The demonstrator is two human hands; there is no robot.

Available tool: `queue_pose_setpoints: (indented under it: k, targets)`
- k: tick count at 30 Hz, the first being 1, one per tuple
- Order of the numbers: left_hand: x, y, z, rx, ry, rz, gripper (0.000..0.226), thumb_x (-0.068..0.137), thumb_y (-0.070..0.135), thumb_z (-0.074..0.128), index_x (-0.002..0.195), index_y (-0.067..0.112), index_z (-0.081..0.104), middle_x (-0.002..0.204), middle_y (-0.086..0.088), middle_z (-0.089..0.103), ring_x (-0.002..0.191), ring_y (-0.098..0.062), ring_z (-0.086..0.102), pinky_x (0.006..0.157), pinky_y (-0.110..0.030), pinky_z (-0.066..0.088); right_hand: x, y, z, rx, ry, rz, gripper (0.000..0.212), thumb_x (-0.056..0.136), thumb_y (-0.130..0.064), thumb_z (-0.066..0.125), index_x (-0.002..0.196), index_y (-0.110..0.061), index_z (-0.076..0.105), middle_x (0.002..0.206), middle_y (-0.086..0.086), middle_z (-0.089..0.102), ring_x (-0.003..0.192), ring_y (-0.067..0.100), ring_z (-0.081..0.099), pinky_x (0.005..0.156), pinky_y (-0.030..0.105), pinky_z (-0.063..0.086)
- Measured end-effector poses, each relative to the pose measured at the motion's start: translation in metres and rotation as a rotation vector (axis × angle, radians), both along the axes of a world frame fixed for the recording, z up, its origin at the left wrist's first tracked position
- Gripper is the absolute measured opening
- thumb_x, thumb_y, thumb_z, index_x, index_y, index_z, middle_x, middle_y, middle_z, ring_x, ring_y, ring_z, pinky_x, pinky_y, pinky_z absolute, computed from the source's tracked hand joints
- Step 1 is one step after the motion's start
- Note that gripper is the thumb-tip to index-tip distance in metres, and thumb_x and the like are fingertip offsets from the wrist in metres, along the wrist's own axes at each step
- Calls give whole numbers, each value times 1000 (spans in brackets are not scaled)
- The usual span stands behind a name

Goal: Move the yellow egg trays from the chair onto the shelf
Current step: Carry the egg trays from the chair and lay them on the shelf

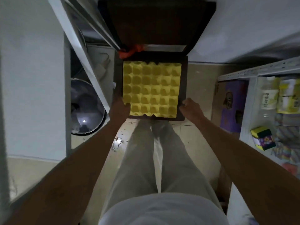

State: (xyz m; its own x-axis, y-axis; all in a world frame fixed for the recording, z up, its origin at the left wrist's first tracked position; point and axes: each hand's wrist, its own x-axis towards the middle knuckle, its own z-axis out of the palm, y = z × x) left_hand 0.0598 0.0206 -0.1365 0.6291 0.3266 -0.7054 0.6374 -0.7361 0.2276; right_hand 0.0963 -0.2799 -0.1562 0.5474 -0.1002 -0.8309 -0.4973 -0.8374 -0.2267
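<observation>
On chair (182, 88): yellow egg trays (151, 89), flat on seat.
L hand (119, 109): gripping trays' near-left corner.
R hand (191, 109): curled at near-right edge, grip unclear.

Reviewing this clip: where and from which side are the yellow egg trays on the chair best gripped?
Probably the two opposite side edges of the yellow egg trays, near the front corners, one hand from each side. They lie flat and wide on the chair seat; the left hand already holds one corner, the right hand is beside the other.
</observation>
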Motion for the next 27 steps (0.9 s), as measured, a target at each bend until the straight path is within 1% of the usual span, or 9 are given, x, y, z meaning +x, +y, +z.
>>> queue_pose_setpoints:
  k: [3,4,7,9,11,13,16,22,27]
  targets:
    - [16,8,-33,36,16,9,57,92,8,49,148,10,46,133,-24,62,109,-45,65,89,-51,58,8,6,-40,-25,-10,-45,45,92,-32,58,135,-19,55,126,10,66,115,32,64,85,36,49]
    - [20,12,-43,47,32,24,58,91,8,49,149,14,48,130,-22,64,109,-44,65,88,-53,58,10,9,-51,-36,-15,-39,42,92,-33,59,132,-19,56,124,10,67,114,33,64,86,38,50]
    - [26,17,-64,113,59,73,48,92,14,52,140,18,55,120,-15,68,108,-41,67,88,-50,58,12,20,-75,-112,-55,3,31,93,-36,61,117,-17,57,113,11,67,104,35,66,77,38,50]
    - [30,19,-73,154,45,94,50,90,15,53,139,21,55,121,-13,68,109,-40,66,86,-47,56,13,22,-83,-206,-105,30,23,93,-33,60,110,-17,58,108,11,68,98,35,67,71,36,47]
    - [31,21,-79,193,34,96,45,88,16,55,133,17,57,122,-13,67,111,-40,66,86,-47,55,14,23,-89,-290,-139,63,17,94,-30,58,107,-19,62,104,10,69,94,34,68,68,35,45]
    - [29,23,-84,208,48,91,43,88,16,58,131,17,57,119,-14,68,109,-40,66,87,-49,58,15,24,-93,-319,-153,72,18,93,-30,58,106,-19,63,103,10,69,93,34,69,68,35,45]
    - [26,25,-90,216,83,71,47,92,16,57,138,25,56,117,-14,70,108,-41,67,88,-52,59,18,29,-99,-339,-192,154,23,93,-34,62,108,-16,61,102,11,67,92,36,69,67,36,44]
    - [24,26,-97,318,25,43,26,95,13,59,119,15,68,107,-17,73,100,-42,71,81,-50,60,20,27,-104,-388,-267,263,23,98,-31,64,109,-12,65,103,14,68,94,37,70,65,36,40]
    - [21,23,-92,353,-16,-13,28,97,7,50,115,14,71,103,-17,74,98,-43,71,82,-52,62,19,25,-102,-375,-283,289,21,99,-27,62,113,-11,63,105,14,67,95,37,69,66,36,40]
